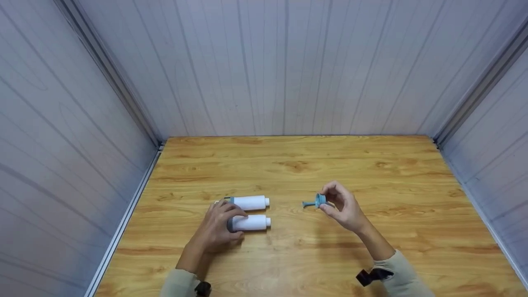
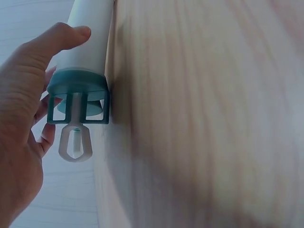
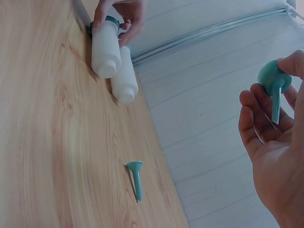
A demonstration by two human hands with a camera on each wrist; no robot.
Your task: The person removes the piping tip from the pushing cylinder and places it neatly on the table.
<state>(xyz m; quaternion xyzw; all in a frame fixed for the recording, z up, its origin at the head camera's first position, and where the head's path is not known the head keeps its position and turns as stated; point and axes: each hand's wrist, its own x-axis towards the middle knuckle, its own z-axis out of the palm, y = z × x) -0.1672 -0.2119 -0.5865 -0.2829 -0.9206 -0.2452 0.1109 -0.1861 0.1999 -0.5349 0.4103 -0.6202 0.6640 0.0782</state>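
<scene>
Two white bottles lie side by side on the table, a farther bottle (image 1: 250, 202) and a nearer bottle (image 1: 252, 222), with their narrow necks to the right. My left hand (image 1: 219, 222) grips the nearer one around its teal end, thumb on the white body. In the left wrist view that end has a teal collar (image 2: 78, 81) with open brackets and a pale loop (image 2: 75, 145). My right hand (image 1: 343, 208) pinches a teal domed piece with a thin stem (image 3: 274, 78), held above the table. A small teal piece with a flared end (image 3: 135, 178) lies on the table beneath it.
The wood-grain table (image 1: 297, 165) is enclosed by pale panel walls (image 1: 284, 66) at the back and both sides. Metal rails (image 1: 123, 222) run along its side edges. A dark strap device (image 1: 373, 276) sits on the right sleeve.
</scene>
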